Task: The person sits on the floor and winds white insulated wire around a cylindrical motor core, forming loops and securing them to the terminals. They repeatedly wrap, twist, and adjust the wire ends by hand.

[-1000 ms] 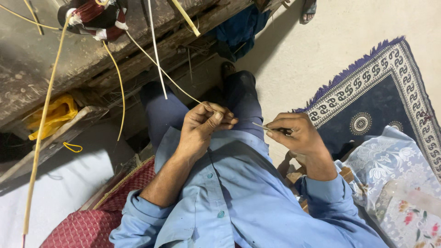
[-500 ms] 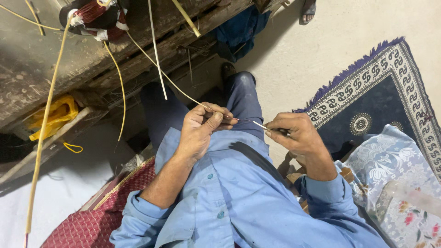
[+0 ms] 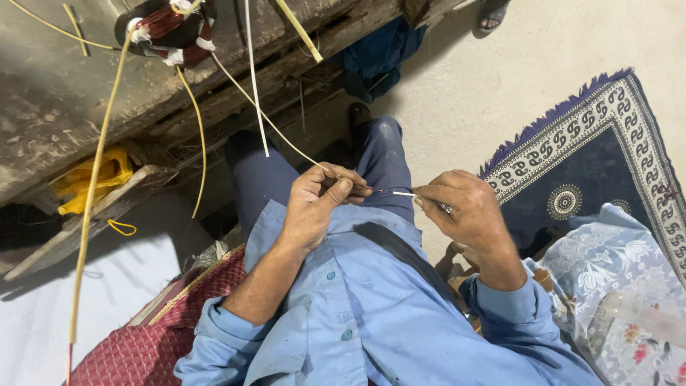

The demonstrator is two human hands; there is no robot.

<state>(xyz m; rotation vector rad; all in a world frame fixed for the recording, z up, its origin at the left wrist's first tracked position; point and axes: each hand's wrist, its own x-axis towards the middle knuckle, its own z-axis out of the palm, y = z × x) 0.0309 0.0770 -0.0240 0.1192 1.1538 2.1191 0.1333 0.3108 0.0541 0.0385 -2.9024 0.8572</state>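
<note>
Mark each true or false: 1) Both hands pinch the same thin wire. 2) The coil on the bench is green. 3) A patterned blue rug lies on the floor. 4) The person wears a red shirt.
1) True: the left hand and right hand hold one thin wire.
2) False: the coil is copper-red with dark wrap.
3) True: the rug is dark blue with a white border.
4) False: the shirt is light blue.

Above the left hand (image 3: 314,204) and right hand (image 3: 464,214), yellow wires (image 3: 264,118) hang from the workbench (image 3: 64,93) — they block the way. The floor (image 3: 464,93) past the knees is open.
</note>
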